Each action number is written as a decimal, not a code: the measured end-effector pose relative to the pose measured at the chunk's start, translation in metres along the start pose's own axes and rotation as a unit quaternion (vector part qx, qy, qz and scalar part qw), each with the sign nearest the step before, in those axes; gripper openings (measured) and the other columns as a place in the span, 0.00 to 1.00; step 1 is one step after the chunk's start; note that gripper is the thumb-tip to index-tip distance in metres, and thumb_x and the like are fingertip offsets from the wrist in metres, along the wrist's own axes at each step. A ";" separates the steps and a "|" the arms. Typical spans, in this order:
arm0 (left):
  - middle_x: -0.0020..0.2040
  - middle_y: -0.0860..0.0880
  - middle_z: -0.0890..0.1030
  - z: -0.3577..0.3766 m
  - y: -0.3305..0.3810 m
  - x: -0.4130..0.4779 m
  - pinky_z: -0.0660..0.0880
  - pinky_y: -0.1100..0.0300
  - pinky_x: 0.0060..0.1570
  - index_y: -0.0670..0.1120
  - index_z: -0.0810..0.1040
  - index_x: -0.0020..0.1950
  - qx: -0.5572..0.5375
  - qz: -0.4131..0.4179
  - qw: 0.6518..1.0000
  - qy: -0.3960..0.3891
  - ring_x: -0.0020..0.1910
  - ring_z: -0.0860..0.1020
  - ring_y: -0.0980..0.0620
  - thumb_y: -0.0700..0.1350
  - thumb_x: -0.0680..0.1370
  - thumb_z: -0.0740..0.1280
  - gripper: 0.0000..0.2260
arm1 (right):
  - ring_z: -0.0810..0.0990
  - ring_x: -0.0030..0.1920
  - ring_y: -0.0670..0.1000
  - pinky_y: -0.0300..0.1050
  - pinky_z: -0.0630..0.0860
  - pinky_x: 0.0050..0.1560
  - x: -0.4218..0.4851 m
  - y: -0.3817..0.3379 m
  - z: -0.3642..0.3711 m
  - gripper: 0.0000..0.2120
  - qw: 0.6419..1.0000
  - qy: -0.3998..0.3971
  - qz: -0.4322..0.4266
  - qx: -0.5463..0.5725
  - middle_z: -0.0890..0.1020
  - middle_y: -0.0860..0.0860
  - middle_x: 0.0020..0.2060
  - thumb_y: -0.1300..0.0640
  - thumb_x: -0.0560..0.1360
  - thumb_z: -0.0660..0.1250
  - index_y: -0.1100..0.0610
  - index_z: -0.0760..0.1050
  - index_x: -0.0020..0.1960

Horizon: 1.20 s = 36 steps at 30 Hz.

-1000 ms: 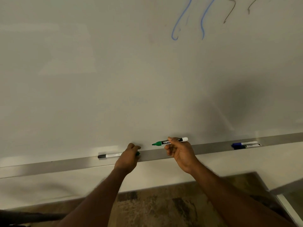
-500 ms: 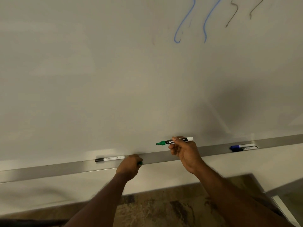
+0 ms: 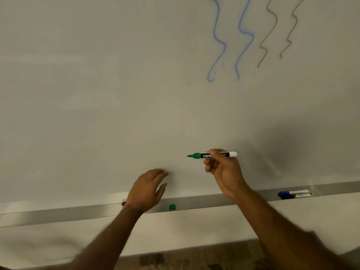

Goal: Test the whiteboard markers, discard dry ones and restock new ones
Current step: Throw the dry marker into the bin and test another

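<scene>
Head view: the right hand (image 3: 224, 172) pinches an uncapped green marker (image 3: 202, 155) between thumb and curled fingers (image 3: 209, 165), holding it level with its tip pointing left, close to the whiteboard (image 3: 97, 94). The left hand (image 3: 146, 190) hovers before the board, fingers loosely spread and holding nothing. A green cap (image 3: 172, 206) sits on the metal tray (image 3: 58, 214), just right of that hand. Two capped markers (image 3: 296, 194) lie far right on the tray, well below blue squiggles (image 3: 218, 39).

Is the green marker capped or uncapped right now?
Uncapped: the marker shows a bare green tip, and its cap lies on the tray.
</scene>
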<state>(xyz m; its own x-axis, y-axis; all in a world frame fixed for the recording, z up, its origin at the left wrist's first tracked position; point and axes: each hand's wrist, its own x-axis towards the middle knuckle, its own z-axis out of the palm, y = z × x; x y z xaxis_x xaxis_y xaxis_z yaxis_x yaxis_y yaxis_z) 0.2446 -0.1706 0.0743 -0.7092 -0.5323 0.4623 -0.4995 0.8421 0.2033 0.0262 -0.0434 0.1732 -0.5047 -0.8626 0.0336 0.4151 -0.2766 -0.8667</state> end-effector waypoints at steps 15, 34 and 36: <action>0.72 0.40 0.69 -0.217 -0.002 0.142 0.65 0.44 0.66 0.43 0.76 0.66 0.157 0.112 0.921 0.339 0.72 0.67 0.41 0.50 0.77 0.67 0.20 | 0.76 0.28 0.52 0.42 0.74 0.32 0.035 -0.121 0.097 0.06 0.947 -0.098 -0.267 -0.149 0.85 0.59 0.37 0.67 0.77 0.66 0.61 0.81 0.50; 0.77 0.42 0.62 -0.250 0.012 0.210 0.57 0.41 0.74 0.46 0.68 0.75 0.218 0.102 0.872 0.426 0.78 0.58 0.43 0.53 0.77 0.65 0.27 | 0.75 0.28 0.48 0.39 0.76 0.31 0.065 -0.181 0.155 0.08 0.903 -0.062 -0.403 -0.135 0.86 0.55 0.40 0.65 0.78 0.66 0.66 0.81 0.55; 0.77 0.42 0.62 -0.249 0.012 0.210 0.57 0.41 0.74 0.46 0.68 0.75 0.217 0.101 0.871 0.428 0.78 0.57 0.43 0.52 0.77 0.65 0.27 | 0.76 0.28 0.48 0.39 0.76 0.31 0.063 -0.176 0.149 0.08 0.906 -0.048 -0.405 -0.115 0.86 0.56 0.39 0.66 0.78 0.65 0.66 0.81 0.54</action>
<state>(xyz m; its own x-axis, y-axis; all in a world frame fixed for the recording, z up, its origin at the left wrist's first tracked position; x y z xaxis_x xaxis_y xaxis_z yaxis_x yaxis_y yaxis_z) 0.2137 -0.2503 0.3888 -0.2670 0.0398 0.9629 -0.6805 0.6996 -0.2177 0.0336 -0.1123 0.4019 -0.4999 -0.4520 0.7388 -0.2359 -0.7497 -0.6183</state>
